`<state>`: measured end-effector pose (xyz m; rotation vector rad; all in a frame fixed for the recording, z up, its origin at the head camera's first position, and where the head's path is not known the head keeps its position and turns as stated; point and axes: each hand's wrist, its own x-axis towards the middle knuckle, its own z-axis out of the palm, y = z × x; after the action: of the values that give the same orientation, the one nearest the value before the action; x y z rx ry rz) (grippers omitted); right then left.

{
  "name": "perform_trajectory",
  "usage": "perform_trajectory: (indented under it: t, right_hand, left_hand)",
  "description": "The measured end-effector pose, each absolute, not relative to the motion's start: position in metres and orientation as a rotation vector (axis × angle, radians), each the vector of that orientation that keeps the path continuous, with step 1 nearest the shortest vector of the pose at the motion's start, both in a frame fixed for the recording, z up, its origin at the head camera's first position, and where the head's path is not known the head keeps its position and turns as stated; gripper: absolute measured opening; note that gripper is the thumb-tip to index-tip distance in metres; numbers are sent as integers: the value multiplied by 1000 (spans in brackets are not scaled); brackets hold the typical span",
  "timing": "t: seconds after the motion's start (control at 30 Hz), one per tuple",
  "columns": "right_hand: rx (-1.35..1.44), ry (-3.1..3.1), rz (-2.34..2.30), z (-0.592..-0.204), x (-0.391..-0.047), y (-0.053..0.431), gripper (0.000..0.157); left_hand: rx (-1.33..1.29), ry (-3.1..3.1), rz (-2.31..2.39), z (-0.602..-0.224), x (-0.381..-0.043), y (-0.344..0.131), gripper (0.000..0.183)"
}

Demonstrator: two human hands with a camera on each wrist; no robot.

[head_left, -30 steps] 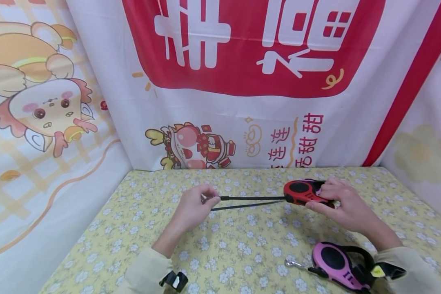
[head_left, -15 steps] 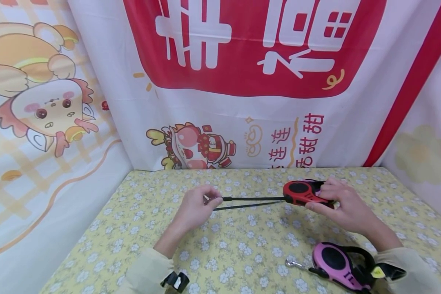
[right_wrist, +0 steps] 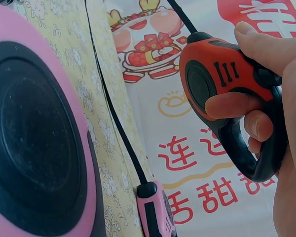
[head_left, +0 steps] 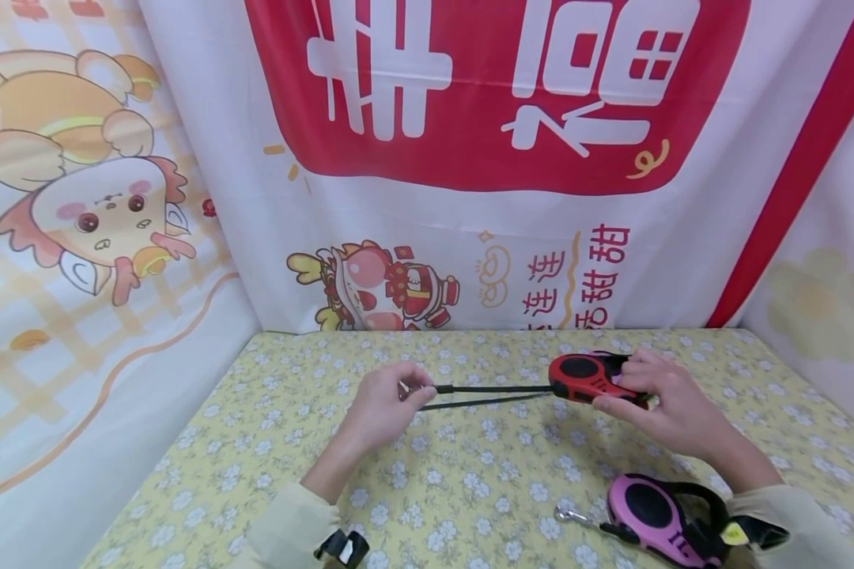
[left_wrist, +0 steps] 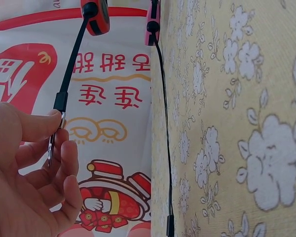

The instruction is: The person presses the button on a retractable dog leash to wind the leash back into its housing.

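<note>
My right hand (head_left: 665,403) grips the handle of a red and black retractable dog leash (right_wrist: 234,69), raised above the table. From its nozzle a black strap (head_left: 501,389) runs left to a metal clip (left_wrist: 51,148). My left hand (head_left: 384,403) pinches the strap end and clip between thumb and fingers. Behind the red leash lies a pink retractable leash (right_wrist: 150,205), mostly hidden in the head view. Its black strap (right_wrist: 121,131) stretches left along the table below the red leash's strap.
Another pink and black retractable leash (head_left: 633,514) lies near my right forearm, its metal clip (head_left: 569,515) pointing left. A yellow flowered cloth (head_left: 470,490) covers the table. White printed fabric (head_left: 391,213) hangs behind and at both sides.
My left hand has shifted slightly right with the clip, so the strap between it and the red leash is a little shorter. The head view has tilted slightly. Both grips stay the same.
</note>
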<state>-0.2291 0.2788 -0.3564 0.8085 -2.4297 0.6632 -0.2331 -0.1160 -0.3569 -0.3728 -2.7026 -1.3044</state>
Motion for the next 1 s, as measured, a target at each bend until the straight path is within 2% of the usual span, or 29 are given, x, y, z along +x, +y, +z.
perform_trajectory:
  t: [0.6,1.0]
  right_hand:
    - [816,-2428,654,-357,-229,277,28]
    - [846,-2400,693,-361,-231,276,33]
  left_hand:
    - [-378,-2711,-1298,-358,-231,-114,5]
    - [-443,-2714,-1281,-357,-227,-110,6]
